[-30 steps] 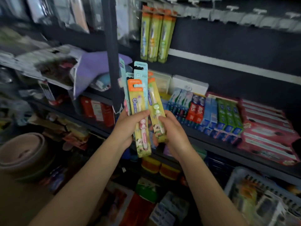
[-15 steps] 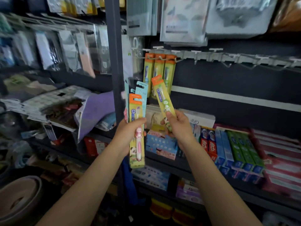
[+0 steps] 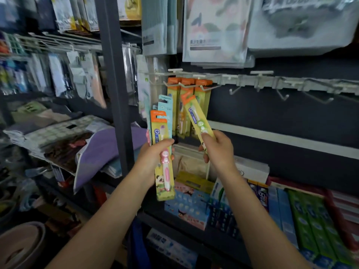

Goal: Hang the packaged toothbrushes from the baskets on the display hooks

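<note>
My left hand (image 3: pixel 155 156) grips a fanned bunch of packaged toothbrushes (image 3: pixel 162 133), yellow and teal cards with orange tops. My right hand (image 3: pixel 217 150) pinches a single yellow toothbrush pack (image 3: pixel 196 117) by its lower end, tilted with its orange top up and to the left, just below the display hooks (image 3: pixel 209 87). Three yellow packs (image 3: pixel 186 90) hang on the leftmost hooks behind it. Further hooks (image 3: pixel 281 96) along the white rail to the right are bare. No basket is in view.
A dark upright post (image 3: pixel 114 94) stands left of my hands. Toothpaste boxes (image 3: pixel 310 214) fill the shelf below on the right. Flat packets (image 3: pixel 215 30) hang above the rail. Folded cloths (image 3: pixel 101 152) lie on the left shelf, a round tub (image 3: pixel 21 247) at bottom left.
My right hand has pulled one yellow pack out of the bunch and lifted it up to the hooks. The view has tilted upward. My left hand keeps its bunch.
</note>
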The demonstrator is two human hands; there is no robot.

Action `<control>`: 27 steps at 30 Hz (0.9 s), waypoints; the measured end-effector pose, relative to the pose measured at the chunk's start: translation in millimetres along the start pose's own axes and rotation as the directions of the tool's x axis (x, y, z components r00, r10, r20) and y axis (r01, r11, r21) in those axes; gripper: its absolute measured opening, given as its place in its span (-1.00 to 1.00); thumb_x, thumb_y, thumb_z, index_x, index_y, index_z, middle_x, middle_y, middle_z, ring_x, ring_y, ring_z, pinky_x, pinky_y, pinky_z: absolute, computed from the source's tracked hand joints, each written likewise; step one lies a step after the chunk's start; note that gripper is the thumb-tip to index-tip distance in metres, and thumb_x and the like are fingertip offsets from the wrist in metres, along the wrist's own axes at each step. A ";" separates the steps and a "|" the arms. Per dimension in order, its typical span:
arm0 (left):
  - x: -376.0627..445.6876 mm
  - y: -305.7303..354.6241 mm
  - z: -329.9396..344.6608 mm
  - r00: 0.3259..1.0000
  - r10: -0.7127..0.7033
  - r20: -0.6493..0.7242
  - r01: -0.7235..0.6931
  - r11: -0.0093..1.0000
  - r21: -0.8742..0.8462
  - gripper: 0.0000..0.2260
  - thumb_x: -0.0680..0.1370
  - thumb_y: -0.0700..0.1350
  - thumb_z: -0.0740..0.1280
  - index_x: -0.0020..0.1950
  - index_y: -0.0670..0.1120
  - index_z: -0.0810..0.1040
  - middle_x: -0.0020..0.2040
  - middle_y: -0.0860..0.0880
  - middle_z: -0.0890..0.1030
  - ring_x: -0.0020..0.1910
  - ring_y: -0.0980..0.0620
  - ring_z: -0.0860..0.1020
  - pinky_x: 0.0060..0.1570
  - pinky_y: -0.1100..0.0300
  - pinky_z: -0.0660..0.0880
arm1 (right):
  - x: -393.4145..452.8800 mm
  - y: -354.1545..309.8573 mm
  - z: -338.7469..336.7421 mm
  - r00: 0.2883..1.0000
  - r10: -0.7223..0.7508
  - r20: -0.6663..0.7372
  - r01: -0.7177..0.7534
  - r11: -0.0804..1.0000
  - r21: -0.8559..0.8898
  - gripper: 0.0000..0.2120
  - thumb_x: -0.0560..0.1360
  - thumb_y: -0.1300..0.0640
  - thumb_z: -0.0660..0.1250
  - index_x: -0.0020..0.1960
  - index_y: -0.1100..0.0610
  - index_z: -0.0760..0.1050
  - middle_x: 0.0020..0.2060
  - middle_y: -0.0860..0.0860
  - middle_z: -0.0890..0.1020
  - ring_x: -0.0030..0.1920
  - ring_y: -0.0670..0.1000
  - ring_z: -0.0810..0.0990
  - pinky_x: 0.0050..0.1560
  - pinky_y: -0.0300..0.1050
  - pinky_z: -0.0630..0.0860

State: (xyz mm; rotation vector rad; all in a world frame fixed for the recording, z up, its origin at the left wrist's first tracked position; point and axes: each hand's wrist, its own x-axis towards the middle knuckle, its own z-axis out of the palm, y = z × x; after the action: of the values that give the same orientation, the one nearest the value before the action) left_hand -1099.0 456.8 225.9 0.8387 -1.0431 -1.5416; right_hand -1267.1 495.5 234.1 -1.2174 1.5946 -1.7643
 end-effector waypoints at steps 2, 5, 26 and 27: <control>4.7 1.7 6.2 1.000 0.016 0.012 -0.017 1.000 0.011 -0.87 0.53 -0.18 0.46 0.06 -0.14 0.61 -0.25 -0.10 0.60 -0.39 0.01 0.54 -0.42 0.21 0.50 | 8.3 0.9 -0.7 0.999 -0.039 0.004 0.039 0.999 -0.027 -0.87 0.61 0.09 0.27 -0.01 0.09 0.58 -0.33 0.09 0.62 -0.52 -0.02 0.43 -0.50 -0.15 0.37; 12.3 4.5 8.8 0.999 0.040 0.033 -0.041 0.999 0.012 -0.88 0.53 -0.18 0.45 0.05 -0.13 0.61 -0.26 -0.08 0.60 -0.42 0.01 0.54 -0.41 0.20 0.50 | 17.1 -1.3 -2.4 0.994 -0.105 -0.016 0.104 0.993 -0.052 -0.88 0.61 0.08 0.28 -0.07 -0.02 0.58 -0.32 0.09 0.64 -0.50 -0.11 0.47 -0.48 -0.17 0.39; 34.8 4.9 7.3 0.997 0.036 0.063 -0.039 0.998 0.048 -0.84 0.54 -0.14 0.45 0.11 -0.10 0.62 -0.25 -0.05 0.65 -0.39 0.04 0.60 -0.35 0.21 0.53 | 26.5 26.8 45.4 0.993 -0.004 -0.121 0.036 0.965 0.259 -0.86 0.68 0.04 0.23 0.08 0.09 0.50 -0.25 0.08 0.63 -0.44 -0.03 0.53 -0.44 -0.18 0.47; 35.7 4.4 7.7 0.998 0.041 0.055 -0.043 0.998 0.048 -0.84 0.54 -0.14 0.44 0.11 -0.10 0.63 -0.26 -0.03 0.66 -0.39 0.05 0.61 -0.36 0.22 0.54 | 25.6 28.7 48.3 0.994 -0.002 -0.105 0.030 0.965 0.262 -0.84 0.69 0.04 0.22 0.11 0.12 0.50 -0.24 0.10 0.62 -0.44 -0.02 0.54 -0.42 -0.16 0.49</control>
State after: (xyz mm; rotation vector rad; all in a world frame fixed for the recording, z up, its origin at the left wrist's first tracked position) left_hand -1111.8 423.0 233.0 0.8078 -1.1357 -1.5157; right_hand -1245.5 442.4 211.2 -1.0297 1.3522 -2.0049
